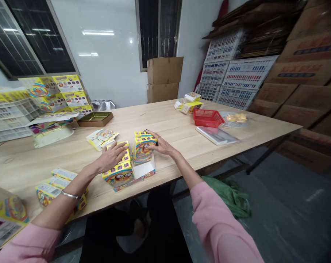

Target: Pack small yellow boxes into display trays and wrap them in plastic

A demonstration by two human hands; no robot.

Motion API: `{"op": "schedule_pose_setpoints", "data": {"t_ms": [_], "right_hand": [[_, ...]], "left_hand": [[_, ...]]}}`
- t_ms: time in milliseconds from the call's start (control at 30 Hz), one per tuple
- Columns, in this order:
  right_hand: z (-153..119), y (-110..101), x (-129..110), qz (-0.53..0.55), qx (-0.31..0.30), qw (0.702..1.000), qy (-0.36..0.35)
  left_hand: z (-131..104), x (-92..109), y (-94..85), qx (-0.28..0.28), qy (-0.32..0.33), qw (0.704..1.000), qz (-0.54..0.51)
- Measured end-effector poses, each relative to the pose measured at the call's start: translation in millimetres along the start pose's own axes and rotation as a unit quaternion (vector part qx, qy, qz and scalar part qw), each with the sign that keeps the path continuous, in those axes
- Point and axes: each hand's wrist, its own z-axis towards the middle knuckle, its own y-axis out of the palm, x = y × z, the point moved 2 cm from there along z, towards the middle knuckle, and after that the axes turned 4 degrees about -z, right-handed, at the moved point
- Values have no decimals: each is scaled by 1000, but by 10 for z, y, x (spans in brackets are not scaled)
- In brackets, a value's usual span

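An open display tray (145, 170) with a white inside stands at the table's front edge. Small yellow boxes (118, 174) with a cartoon face fill its left part. My left hand (110, 157) lies on top of them, fingers stretched out. At the tray's right part, my right hand (161, 145) holds a short row of the same boxes (143, 150), thumb on the near side and fingers behind. White tray floor shows in front of that row. Flat printed cartons (103, 138) lie just behind the left boxes.
More small boxes (56, 184) lie near my left forearm. Farther back are a gold tin (96, 118), stacked display boxes (69, 91) and a white crate (10, 117). Rightward are a red basket (208, 118), a plastic-wrapped stack (217, 135) and a bowl (235, 123).
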Motion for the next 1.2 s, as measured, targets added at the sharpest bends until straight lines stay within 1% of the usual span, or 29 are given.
{"op": "schedule_pose_setpoints", "data": {"t_ms": [100, 167, 267, 367, 467, 567, 633, 700, 767, 867, 967, 1067, 1200], "right_hand": [[38, 9, 7, -53, -36, 997, -43], [54, 13, 28, -103, -78, 990, -63], [108, 21, 86, -174, -120, 976, -62], [225, 108, 136, -246, -178, 951, -64], [354, 280, 127, -318, -237, 913, -99], [436, 406, 46, -367, -246, 887, -131], [453, 430, -29, -383, -245, 879, -141], [446, 420, -106, -388, -244, 877, -142], [420, 403, -170, -397, -244, 875, -132], [371, 392, -219, -424, -241, 868, -96], [368, 381, -215, -447, -243, 858, -68], [455, 351, -186, -444, -269, 852, -61], [609, 321, -209, -447, -308, 838, -53]], "left_hand": [[-7, 38, -27, -15, -4, 1000, 2], [-18, 64, -50, -12, 3, 1000, 5], [-30, 92, -70, -3, 18, 1000, 16], [-28, 102, -63, -12, 9, 1000, 26], [-18, 100, -47, -21, -9, 999, 24], [-14, 107, -38, -14, -16, 999, 28], [-19, 128, -42, -11, -14, 999, 36], [-27, 157, -55, -8, -11, 999, 39], [-35, 186, -67, -6, -5, 999, 41], [-47, 206, -66, -4, 6, 999, 48], [-65, 186, -52, 21, 9, 999, 47], [-93, 144, -41, 47, 15, 998, 33], [-118, 101, -33, 56, 34, 998, 15]]}}
